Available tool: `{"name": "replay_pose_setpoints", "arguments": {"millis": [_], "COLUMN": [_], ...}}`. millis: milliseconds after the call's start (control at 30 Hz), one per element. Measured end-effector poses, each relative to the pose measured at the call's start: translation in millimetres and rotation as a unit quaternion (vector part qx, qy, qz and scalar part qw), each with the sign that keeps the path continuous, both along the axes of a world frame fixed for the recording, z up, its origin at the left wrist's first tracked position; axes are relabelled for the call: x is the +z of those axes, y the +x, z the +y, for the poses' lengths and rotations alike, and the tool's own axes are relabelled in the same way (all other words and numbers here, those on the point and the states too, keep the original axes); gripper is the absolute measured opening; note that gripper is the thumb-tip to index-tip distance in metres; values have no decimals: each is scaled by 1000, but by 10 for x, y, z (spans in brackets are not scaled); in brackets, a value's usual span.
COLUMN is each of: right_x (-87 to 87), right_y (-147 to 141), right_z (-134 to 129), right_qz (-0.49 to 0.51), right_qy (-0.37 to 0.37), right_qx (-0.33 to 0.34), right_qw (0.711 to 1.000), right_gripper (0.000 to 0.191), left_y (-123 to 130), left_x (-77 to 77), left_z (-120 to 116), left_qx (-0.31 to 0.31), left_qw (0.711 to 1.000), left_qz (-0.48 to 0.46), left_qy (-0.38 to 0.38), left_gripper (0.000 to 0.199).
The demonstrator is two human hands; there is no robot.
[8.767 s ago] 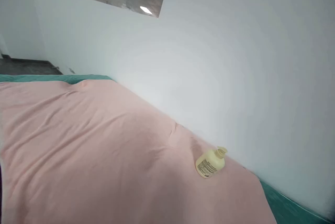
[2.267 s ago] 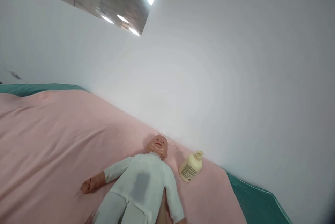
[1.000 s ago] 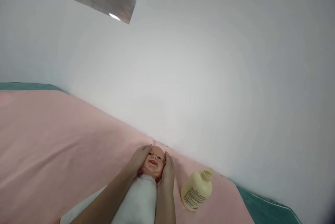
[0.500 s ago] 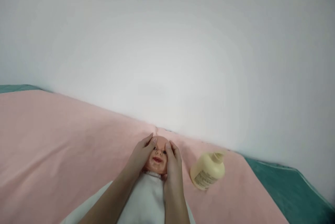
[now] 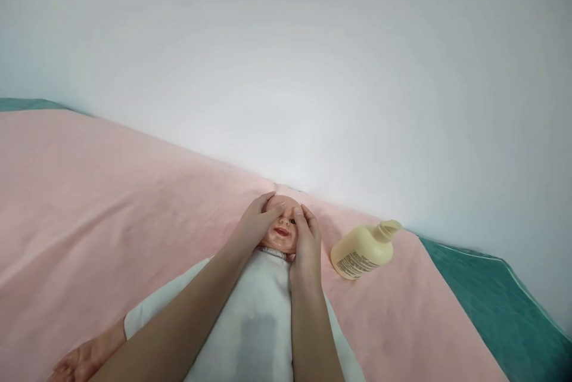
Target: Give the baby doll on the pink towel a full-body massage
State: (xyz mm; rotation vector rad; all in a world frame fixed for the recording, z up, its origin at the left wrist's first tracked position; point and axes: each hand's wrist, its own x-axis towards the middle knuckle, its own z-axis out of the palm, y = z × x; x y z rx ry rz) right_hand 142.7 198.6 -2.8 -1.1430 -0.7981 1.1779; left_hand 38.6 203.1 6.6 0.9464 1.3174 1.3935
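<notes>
A baby doll in a white top lies on its back, its smiling face [image 5: 282, 239] turned up. My left hand [image 5: 254, 221] cups one side of the doll's head, and its thumb lies across the brow, hiding one eye. On the other side my right hand [image 5: 309, 236] is wrapped round the head, thumb at the brow beside the visible eye. Both thumb tips are close together but apart. My forearms cover parts of the doll's white top [image 5: 250, 310]. One doll hand [image 5: 80, 364] shows at the lower left.
A pale yellow pump bottle [image 5: 360, 251] with a printed label stands to the right of the doll. Pink cloth [image 5: 111, 203] lies beneath, over a green sheet [image 5: 482, 292]. A white wall [image 5: 286, 72] rises just behind the doll's head.
My view has tilted down, so everything sits higher and the doll's hand shows. My left thumb has slid inward across the brow, over one eye. Both hands stay on the head.
</notes>
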Motion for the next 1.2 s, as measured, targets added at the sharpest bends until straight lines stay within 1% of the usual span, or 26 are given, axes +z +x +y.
{"name": "replay_pose_setpoints", "arguments": {"millis": [133,300,400,600,700,800,900,967,1033,1200], "right_x": [-36,-89,-102,-87,-119,-156,-146,-117,-85,-55], "right_y": [14,37,42,43,56,72,73,60,42,21], "right_z": [23,38,59,79,96,102,80,62,55,75], "right_qz": [28,5,12,40,55,57,51,58,68,57], "right_qy": [0,7,2,-4,3,12,17,17,12,-2], "right_qx": [-1,2,-6,-23,-20,-16,-13,-11,-7,-4], "right_qw": [1000,1000,1000,999,998,998,998,998,998,998], "right_gripper": [55,56,57,47,45,43,40,43,48,58], "left_y": [5,6,8,18,12,5,4,6,8,7], "left_x": [24,71,58,-27,-93,-174,-225,-215,-168,-35], "left_z": [-10,-45,-37,14,54,110,146,137,104,26], "left_qx": [0,-10,-9,-1,6,12,17,5,-8,0], "left_qw": [1000,1000,1000,998,997,992,988,987,988,997], "left_qz": [5,-6,-12,-58,-81,-125,-150,-148,-132,-62], "left_qy": [-3,-5,-2,11,14,14,32,58,74,38], "left_gripper": [50,51,49,45,43,41,40,44,49,47]}}
